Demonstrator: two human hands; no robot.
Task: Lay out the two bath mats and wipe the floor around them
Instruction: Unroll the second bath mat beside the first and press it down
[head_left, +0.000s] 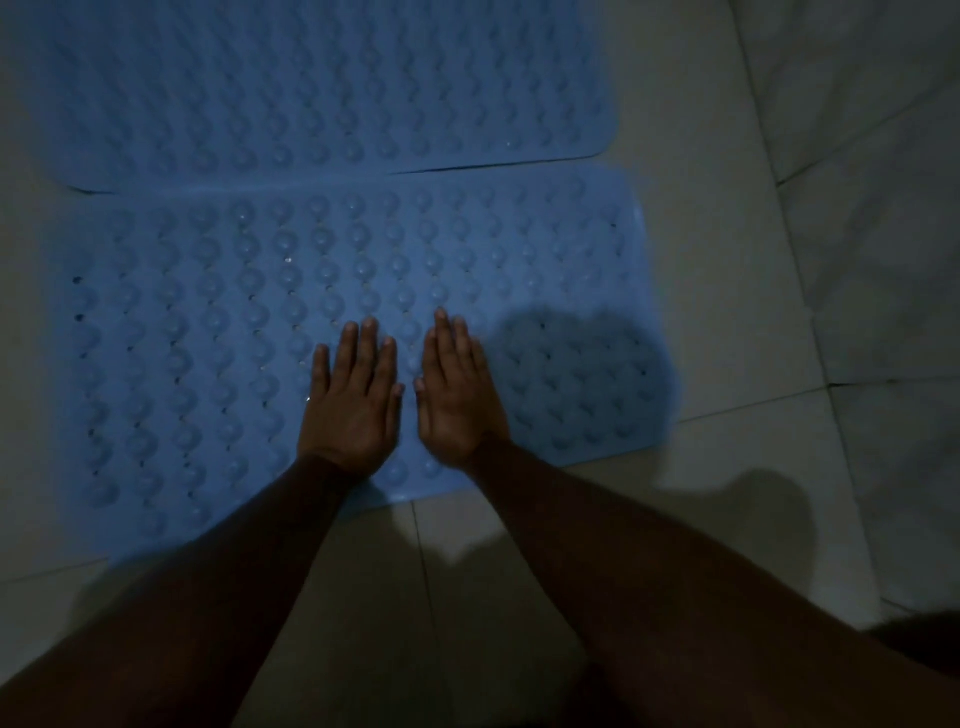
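Two blue rubber bath mats with rows of round bumps lie flat on a pale tiled floor, long edges side by side. The far mat (311, 88) fills the upper left. The near mat (208, 332) spreads across the middle. My left hand (353, 400) rests palm down on the near mat close to its front edge, fingers stretched out and holding nothing. My right hand (457, 389) lies flat right beside it, also palm down and empty. The light is dim.
Pale floor tiles (753, 291) with dark grout lines surround the mats on the right and front. My head and arm shadows fall on the near mat's right end and the tile beside it. No cloth is in view.
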